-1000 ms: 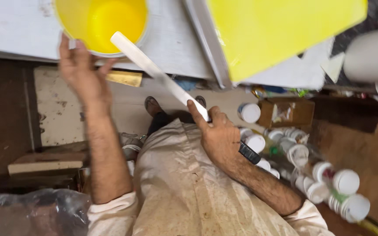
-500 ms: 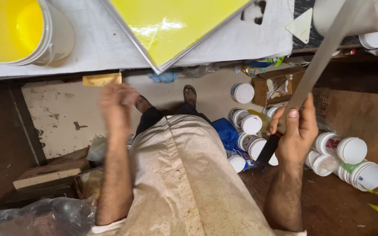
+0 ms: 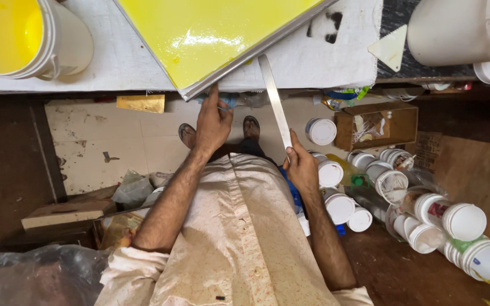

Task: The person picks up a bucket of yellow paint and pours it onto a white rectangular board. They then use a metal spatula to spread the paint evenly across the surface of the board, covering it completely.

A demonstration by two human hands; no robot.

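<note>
Hands frame the one view, the head camera looking straight down past a stained cream shirt (image 3: 239, 238) to the feet. Left hand (image 3: 213, 126) reaches up and forward, fingers loosely curled and the forefinger stretched out, its tip touching the lower corner of the frame (image 3: 245, 54) where that corner juts over the near edge of the bench (image 3: 114, 68); it grips nothing that I can see. Right hand (image 3: 300, 165) is closed around the lower end of the strip (image 3: 274, 102), a long flat pale blade. Its long axis runs up and slightly left from the hand, and its far end lies on the bench edge, just beside the frame's right-hand metal rail, touching it or very nearly so. So the frame lies ahead of both hands, its wet yellow face tilted as a diamond with the corner pointing back at the person; the left hand is the nearer, already on that corner, while the right reaches the frame only through the strip. At the bench's left end stands a bucket (image 3: 12, 37) of yellow paint; at the right end are white tubs (image 3: 466, 31). On the floor to the right lie many white-lidded jars (image 3: 449, 218) and an open carton (image 3: 376, 123).
</note>
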